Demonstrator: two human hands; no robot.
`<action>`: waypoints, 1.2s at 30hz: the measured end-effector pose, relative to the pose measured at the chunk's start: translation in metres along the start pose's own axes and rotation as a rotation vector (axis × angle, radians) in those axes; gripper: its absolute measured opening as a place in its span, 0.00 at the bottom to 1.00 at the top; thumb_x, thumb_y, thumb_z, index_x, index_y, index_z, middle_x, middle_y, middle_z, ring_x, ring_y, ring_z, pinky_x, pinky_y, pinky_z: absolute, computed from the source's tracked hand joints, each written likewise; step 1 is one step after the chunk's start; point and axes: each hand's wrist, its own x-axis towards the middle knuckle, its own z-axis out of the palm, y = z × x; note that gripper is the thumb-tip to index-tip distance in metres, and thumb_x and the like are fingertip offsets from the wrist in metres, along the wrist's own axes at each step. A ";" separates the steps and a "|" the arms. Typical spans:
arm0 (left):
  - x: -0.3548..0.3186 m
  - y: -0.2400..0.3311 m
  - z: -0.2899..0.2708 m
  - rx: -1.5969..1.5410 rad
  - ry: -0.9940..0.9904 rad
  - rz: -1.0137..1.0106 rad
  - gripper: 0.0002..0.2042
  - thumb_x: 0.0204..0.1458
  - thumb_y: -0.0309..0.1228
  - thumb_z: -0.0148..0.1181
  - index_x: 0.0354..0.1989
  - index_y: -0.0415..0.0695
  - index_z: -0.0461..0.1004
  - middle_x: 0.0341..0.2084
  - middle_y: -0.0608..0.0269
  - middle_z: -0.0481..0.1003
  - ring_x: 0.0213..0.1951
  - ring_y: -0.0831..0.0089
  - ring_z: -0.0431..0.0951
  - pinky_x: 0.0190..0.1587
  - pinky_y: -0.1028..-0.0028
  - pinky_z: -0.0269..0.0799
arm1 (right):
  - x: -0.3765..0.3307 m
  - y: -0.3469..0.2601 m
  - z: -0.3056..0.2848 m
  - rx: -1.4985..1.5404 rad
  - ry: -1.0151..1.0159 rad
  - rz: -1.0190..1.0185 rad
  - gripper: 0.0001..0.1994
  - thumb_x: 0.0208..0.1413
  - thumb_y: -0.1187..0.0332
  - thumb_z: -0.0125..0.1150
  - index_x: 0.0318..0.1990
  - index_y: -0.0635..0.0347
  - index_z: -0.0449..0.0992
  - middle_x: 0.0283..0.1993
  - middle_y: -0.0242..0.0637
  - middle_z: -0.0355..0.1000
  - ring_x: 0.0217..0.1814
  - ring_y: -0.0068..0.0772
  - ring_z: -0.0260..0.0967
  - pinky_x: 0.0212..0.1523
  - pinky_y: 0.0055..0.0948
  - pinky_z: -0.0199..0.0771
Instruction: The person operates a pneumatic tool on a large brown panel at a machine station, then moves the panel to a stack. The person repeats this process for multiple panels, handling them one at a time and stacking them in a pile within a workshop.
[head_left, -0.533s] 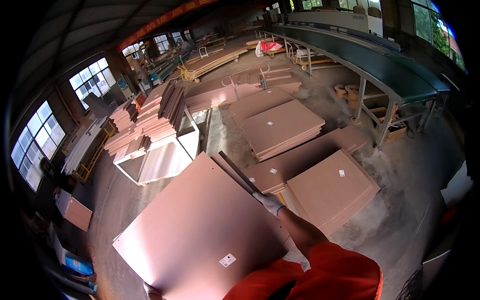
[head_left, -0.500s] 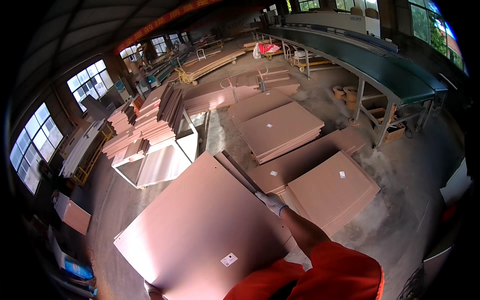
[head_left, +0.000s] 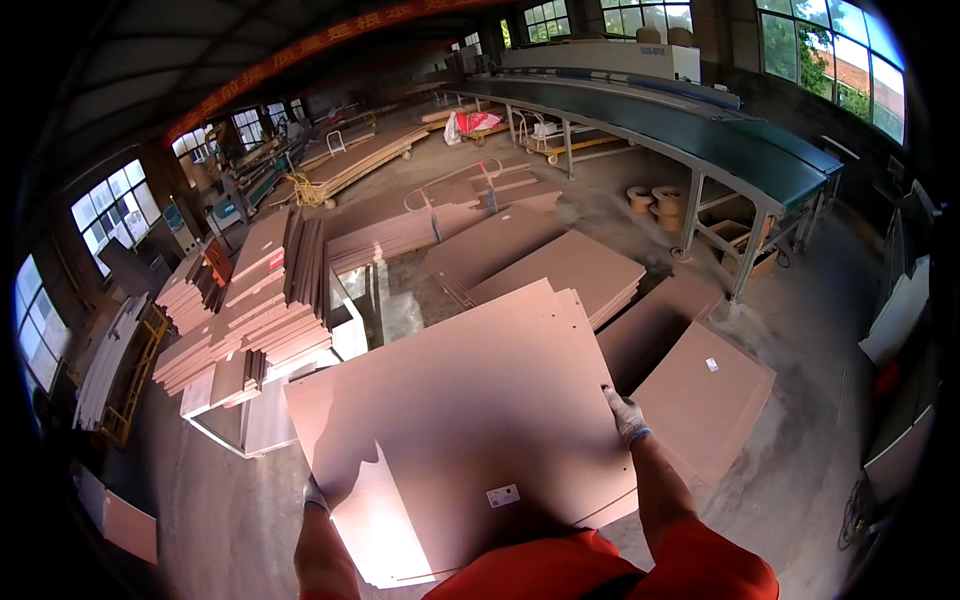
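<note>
A large pinkish-brown board (head_left: 470, 400) spans the space in front of my body, a white label near its close edge and small holes along its right side. At least one more sheet shows just behind its upper right edge. My gloved right hand (head_left: 626, 414) grips the right edge, fingers wrapped over it. At the lower left edge, my gloved left hand (head_left: 315, 494) is closed on the board, its fingers mostly hidden. Beyond the right edge lies a stack of similar boards (head_left: 705, 400) with a small white label.
Boards are piled on a white-framed cart (head_left: 215, 428) at left. Further low board stacks (head_left: 575, 265) lie ahead. A long green conveyor table (head_left: 640, 125) runs along the right, with brown rolls (head_left: 668, 203) beneath it. Sheets lean at the far right (head_left: 900, 310).
The held board has swung up and to the right, and now covers part of the stacks ahead. My left hand and forearm have come further into view. The whole view has turned right.
</note>
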 end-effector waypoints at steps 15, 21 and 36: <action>0.460 0.149 0.265 0.329 -0.490 -0.184 0.46 0.60 0.75 0.41 0.71 0.46 0.66 0.63 0.58 0.74 0.60 0.61 0.75 0.62 0.61 0.72 | 0.095 0.001 0.110 0.229 0.391 0.012 0.40 0.55 0.43 0.73 0.59 0.75 0.76 0.55 0.47 0.78 0.55 0.36 0.76 0.55 0.35 0.76; 0.679 0.155 0.279 0.446 -0.594 -0.417 0.38 0.63 0.64 0.52 0.69 0.46 0.69 0.62 0.60 0.74 0.58 0.63 0.75 0.57 0.62 0.74 | 0.170 0.009 0.218 0.431 0.396 0.191 0.35 0.50 0.54 0.79 0.59 0.71 0.77 0.52 0.44 0.80 0.51 0.36 0.78 0.53 0.35 0.78; 0.957 0.133 0.328 0.533 -0.613 -0.867 0.36 0.61 0.62 0.57 0.65 0.43 0.73 0.58 0.56 0.77 0.56 0.57 0.76 0.60 0.60 0.72 | 0.278 0.007 0.391 0.409 0.691 0.675 0.26 0.54 0.53 0.76 0.55 0.61 0.83 0.49 0.40 0.82 0.48 0.35 0.79 0.52 0.36 0.79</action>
